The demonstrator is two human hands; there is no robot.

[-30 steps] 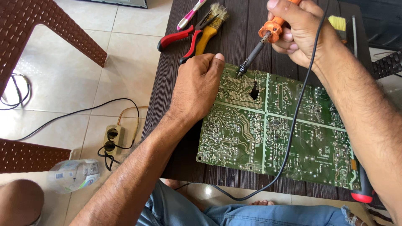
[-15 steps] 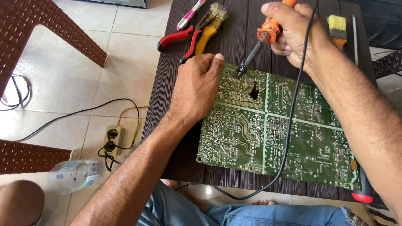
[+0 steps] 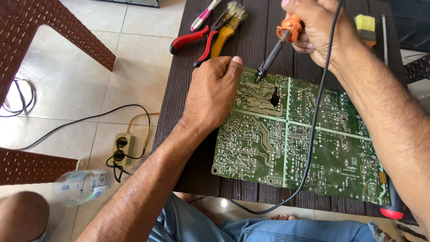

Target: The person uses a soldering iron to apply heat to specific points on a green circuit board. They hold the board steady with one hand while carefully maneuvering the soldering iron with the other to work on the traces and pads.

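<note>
Where the green circuit board (image 3: 295,143) lies solder side up on the dark slatted worktop (image 3: 188,121), the left hand (image 3: 212,92) rests loosely curled, knuckles up, on the board's upper left corner, holding nothing that I can see. The right hand (image 3: 320,29) is closed around the orange grip of a soldering iron (image 3: 275,49), its tip touching the board near a dark irregular hole. The board looks light, stiff and brittle, its joints prickly and easily damaged, so it is best held by the bare edges; the iron is safe only at its grip, with its black cord (image 3: 313,134) trailing across the board. Beyond lie red-handled pliers (image 3: 197,38), two brushes and a red-handled screwdriver (image 3: 394,206). On the tiled floor (image 3: 130,76) sit a white power strip (image 3: 121,145) and a clear plastic bottle (image 3: 83,186) with a pale label.
</note>
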